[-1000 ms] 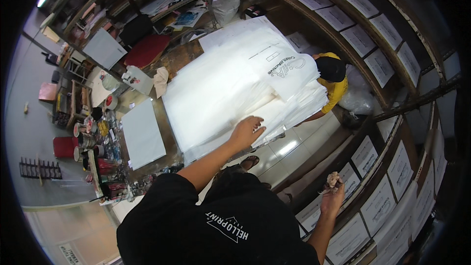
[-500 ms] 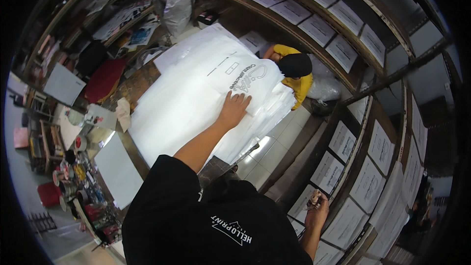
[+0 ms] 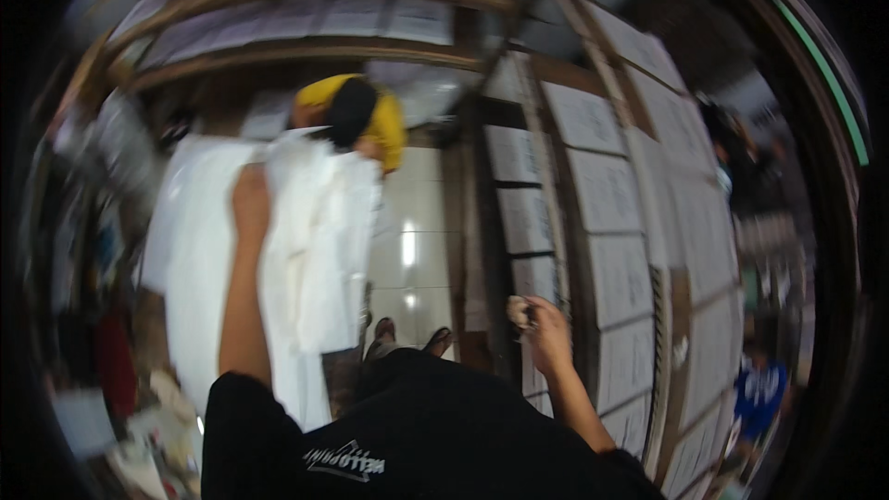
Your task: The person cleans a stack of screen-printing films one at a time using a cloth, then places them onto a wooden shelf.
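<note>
My left hand (image 3: 251, 190) rests at the far part of a thick stack of white sheets (image 3: 199, 268); its fingers are smeared by motion, so their grip does not show. Loose, ruffled sheet edges (image 3: 319, 231) lie just right of that forearm. My right hand (image 3: 550, 329) is raised in front of the rack on the right, closed on a small crumpled beige-and-brown lump (image 3: 519, 313), whose kind I cannot make out.
A person in a yellow top (image 3: 389, 134) and dark cap bends at the stack's far end. Wooden racks (image 3: 579, 250) with printed white sheets line the right side, with more shelves (image 3: 315, 54) across the back. A tiled floor aisle (image 3: 412, 213) runs between stack and rack.
My view has swung to the right, so the stack now sits at left and more racks show. The printed design on the top sheet no longer shows. My right hand still holds the lump.
</note>
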A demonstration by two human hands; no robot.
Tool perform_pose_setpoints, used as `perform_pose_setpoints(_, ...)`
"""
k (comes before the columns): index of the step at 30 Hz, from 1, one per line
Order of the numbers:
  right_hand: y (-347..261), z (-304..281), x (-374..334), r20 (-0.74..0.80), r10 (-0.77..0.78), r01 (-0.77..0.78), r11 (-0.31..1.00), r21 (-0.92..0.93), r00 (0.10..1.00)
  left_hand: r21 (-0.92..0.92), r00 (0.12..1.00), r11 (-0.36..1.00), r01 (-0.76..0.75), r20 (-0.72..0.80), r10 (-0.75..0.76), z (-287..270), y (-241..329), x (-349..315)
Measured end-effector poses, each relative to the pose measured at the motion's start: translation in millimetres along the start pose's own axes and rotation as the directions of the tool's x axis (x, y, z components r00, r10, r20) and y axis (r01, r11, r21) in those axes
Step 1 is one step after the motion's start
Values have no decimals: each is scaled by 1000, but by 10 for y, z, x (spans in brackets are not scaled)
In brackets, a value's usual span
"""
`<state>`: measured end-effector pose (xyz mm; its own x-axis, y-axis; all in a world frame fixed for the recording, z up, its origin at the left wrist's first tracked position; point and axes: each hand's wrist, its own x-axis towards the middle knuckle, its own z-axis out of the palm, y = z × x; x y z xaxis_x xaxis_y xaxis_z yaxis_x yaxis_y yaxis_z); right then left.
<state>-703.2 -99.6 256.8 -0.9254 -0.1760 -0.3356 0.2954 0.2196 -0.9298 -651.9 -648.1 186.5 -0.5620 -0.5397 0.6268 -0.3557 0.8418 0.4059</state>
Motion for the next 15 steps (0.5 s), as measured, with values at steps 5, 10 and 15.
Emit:
perform_pose_setpoints(5, -83, -182, -79, 23, 48, -52, 981, 185, 999, -335, 989, 940, -57, 109, 99, -494, 921, 1104)
perform_pose_setpoints(10, -225, -481, -427, -68, -63, 76, 975, 209, 996, -507, 939, 856, 99, 333, 88, -759, 2129, 1405)
perform_pose_setpoints(15, -456, -1006, -948, -103, -292, 300, 951, 73, 951, -687, 957, 724, -64, 165, 240, -823, 3598, 1301)
